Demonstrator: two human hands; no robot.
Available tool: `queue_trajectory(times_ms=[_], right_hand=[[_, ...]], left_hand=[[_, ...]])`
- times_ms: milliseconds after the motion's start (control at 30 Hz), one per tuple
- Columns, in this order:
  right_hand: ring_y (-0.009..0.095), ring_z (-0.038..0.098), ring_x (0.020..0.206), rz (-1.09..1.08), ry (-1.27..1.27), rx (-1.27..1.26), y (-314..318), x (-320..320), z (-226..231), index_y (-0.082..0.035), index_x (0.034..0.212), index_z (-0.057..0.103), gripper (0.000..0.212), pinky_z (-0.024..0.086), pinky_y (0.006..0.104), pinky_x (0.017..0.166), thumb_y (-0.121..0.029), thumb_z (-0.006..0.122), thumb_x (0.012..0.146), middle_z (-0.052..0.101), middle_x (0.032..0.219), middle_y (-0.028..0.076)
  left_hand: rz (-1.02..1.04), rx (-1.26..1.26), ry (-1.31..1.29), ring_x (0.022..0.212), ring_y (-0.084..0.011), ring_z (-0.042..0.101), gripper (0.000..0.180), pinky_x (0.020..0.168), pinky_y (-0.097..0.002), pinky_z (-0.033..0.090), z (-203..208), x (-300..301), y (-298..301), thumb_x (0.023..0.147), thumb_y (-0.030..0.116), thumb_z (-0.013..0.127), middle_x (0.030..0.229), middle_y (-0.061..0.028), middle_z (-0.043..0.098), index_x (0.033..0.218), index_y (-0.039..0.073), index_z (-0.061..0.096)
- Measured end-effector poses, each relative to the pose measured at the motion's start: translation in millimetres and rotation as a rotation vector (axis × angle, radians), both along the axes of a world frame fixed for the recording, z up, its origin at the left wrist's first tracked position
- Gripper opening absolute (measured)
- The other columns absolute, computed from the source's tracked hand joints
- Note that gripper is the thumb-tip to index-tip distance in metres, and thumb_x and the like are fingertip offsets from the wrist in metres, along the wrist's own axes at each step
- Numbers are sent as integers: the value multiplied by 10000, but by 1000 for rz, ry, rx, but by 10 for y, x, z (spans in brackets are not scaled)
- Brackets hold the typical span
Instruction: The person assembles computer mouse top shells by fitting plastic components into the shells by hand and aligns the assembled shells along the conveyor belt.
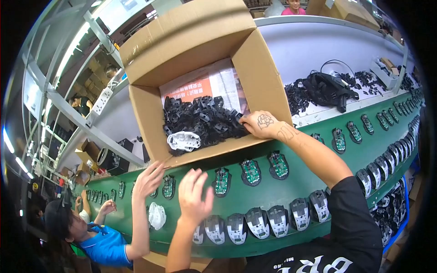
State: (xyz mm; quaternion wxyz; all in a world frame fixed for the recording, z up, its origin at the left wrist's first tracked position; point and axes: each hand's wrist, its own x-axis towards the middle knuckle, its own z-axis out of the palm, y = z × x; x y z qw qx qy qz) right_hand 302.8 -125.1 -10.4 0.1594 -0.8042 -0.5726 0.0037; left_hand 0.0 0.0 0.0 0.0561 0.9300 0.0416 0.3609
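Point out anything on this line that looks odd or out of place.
A crumpled white bag lies on the black plastic parts in the tilted cardboard box, and another white bag sits on the green conveyor belt among the rows of mouse bases. Nothing looks spilled.

One cardboard box [191, 54] holds uncounted black plastic parts [200, 120] and one white part [183, 140]. A second white part [157, 215] lies on the one green conveyor belt [296, 182].
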Motion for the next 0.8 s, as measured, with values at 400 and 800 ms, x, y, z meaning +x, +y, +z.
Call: queue_trajectory(times_ms=[400, 800], right_hand=[[385, 641, 746, -205, 20, 196, -508, -111, 68, -87, 1038, 589, 221, 507, 478, 687, -159, 478, 861, 656, 792, 196], [386, 622, 863, -16, 361, 595, -629, -477, 18, -85, 1153, 545, 279, 484, 467, 784, -124, 437, 898, 650, 894, 206]], left_hand=[[287, -66, 667, 1294, -399, 335, 1000, 1021, -502, 358, -57, 1080, 1389, 576, 330, 800, 1440, -174, 318, 1435, 221, 299], [412, -74, 566, 1142, -335, 451, 831, 945, -464, 385, -244, 1382, 1368, 659, 388, 725, 1225, -133, 504, 1380, 131, 399]])
